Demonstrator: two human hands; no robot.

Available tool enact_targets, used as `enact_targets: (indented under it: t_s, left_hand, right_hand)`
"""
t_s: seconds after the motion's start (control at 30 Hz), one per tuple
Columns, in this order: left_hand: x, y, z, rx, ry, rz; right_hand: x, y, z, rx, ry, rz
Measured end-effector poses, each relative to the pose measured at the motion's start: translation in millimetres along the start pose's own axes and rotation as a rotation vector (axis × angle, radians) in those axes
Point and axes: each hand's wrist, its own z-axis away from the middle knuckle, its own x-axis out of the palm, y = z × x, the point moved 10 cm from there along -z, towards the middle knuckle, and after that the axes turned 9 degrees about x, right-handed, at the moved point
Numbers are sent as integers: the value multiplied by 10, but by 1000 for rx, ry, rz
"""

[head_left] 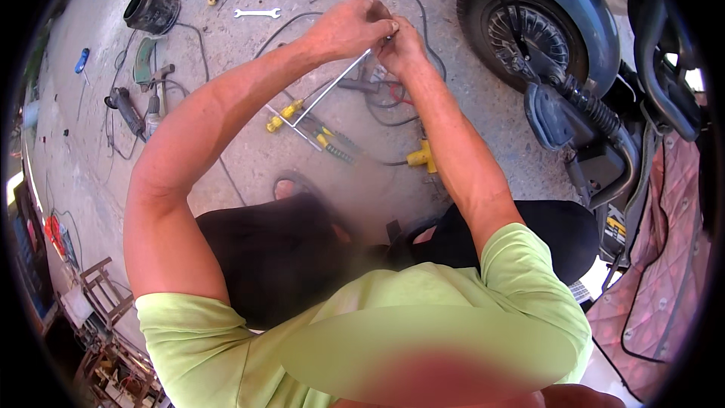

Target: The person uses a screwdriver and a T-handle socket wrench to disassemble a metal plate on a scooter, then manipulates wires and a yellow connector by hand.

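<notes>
My two hands meet in front of me, over the concrete floor. My left hand (353,28) has its thumb and fingers pinched together, with a small piece too tiny to name at their tips. Fingers curled, my right hand (402,48) touches the left and closes around the end of a silver T-handle wrench (332,88). The wrench's shaft slants down to the left, its crossbar nearest my feet. Beneath it lie a yellow-handled screwdriver (285,115) and pliers with yellow and green grips (330,143). A hammer (359,85) is partly hidden below my hands.
At right stands a blue scooter with its wheel (529,36) toward me. A yellow power socket (422,157) and looping cables lie on the floor. Farther left are an open-end wrench (257,13), a black cylinder (152,11), an angle grinder (127,111) and a blue-handled screwdriver (81,61).
</notes>
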Motion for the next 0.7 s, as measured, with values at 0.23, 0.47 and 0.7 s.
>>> enact_targets:
  t_s: [0.23,0.47,0.7]
  left_hand:
    - [-346,-289,427,-61,-184,-217]
    - [253,-1327,1454,-318,-110,-325]
    - [717,-1463,1707,-102,75,-511]
  right_hand:
    - [-464,-390,-125,18,112,31]
    - [-290,-330,-9,75,156,12]
    - [-476,-261,-226,91,156,61]
